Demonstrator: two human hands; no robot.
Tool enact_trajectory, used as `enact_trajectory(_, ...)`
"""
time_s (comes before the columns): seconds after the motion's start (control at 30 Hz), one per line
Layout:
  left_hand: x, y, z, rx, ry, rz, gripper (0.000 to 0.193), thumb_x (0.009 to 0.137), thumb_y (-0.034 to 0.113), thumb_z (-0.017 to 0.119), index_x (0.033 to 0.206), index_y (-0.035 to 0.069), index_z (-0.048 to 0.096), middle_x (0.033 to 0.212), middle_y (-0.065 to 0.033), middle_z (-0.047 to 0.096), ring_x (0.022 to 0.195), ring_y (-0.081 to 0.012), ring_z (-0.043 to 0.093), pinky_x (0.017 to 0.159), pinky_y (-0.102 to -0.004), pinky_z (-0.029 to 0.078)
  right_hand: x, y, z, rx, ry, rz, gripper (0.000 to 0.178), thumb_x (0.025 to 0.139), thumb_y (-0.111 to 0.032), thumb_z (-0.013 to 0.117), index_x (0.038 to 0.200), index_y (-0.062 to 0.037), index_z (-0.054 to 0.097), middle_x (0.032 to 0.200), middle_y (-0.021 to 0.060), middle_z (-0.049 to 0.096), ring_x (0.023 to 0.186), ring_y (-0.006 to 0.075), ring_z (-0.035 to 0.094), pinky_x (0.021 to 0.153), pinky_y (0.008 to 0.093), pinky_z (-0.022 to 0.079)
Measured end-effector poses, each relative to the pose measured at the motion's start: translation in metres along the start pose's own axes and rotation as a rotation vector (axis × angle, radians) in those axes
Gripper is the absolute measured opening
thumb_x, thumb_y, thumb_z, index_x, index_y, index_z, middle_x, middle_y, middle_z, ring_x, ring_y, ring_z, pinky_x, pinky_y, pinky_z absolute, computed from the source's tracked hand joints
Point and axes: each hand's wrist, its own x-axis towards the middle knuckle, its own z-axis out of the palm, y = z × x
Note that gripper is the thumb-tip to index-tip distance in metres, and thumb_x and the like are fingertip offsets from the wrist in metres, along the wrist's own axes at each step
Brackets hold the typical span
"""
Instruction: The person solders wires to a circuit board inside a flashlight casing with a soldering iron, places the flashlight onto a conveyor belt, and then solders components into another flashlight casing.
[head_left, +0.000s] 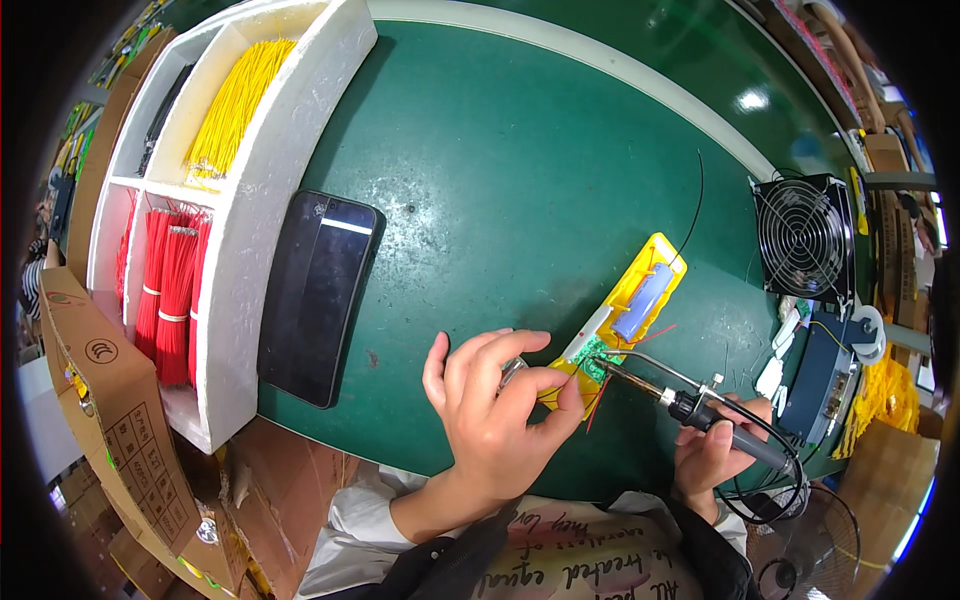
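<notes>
A yellow plastic housing (pixel 655 250) lies slantwise on the green table, holding a blue-violet cylindrical cell (pixel 642 300) and a small green circuit board (pixel 590 362). My right hand (pixel 718 448) is closed round the dark handle of a soldering iron (pixel 690 408), a thin metal feed tube beside its shaft. The iron's tip is at the board. At the board's near left side, my left hand (pixel 505 400) pinches what looks like a thin dark wire between thumb and forefinger; its other fingers are raised. Red wires (pixel 598 402) stick out of the housing, and a black wire (pixel 700 200) rises from its far end.
A white foam bin (pixel 290 150) at left holds yellow wires (pixel 243 105) and bundled red wires (pixel 175 290). Beside it lies a dark smartphone (pixel 318 300). At right stand a black fan (pixel 803 238), a dark blue box (pixel 822 375) and a solder spool (pixel 870 335).
</notes>
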Motion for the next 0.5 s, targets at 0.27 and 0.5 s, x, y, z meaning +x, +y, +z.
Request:
enact_trajectory(0.27,0.0002,-0.0003,0.0000,-0.001,-0.003,-0.001,0.015,0.051,0.007,0.066,0.058,0.012,0.054,0.088,-0.0003,0.051,0.083,-0.0195,0.050,0.086,-0.0453,0.026,-0.0005,0.0012,-0.0009,-0.044,0.008,-0.043,0.038,0.074,-0.032,0.057,0.078,-0.0011,0.036,0.050,0.0052,0.045,0.037,0.0073,0.044,0.034,0.0152,0.035)
enact_trajectory(0.5,-0.0007,-0.0017,-0.0003,0.007,-0.007,0.003,0.015,0.051,0.007,0.066,0.059,0.012,0.054,0.088,-0.0005,0.051,0.082,-0.0195,0.049,0.086,-0.0455,0.026,-0.0015,-0.0003,0.0000,-0.059,0.027,0.002,0.038,0.073,-0.033,0.058,0.078,-0.0022,0.037,0.051,0.0053,0.046,0.036,0.0072,0.044,0.034,0.0154,0.036)
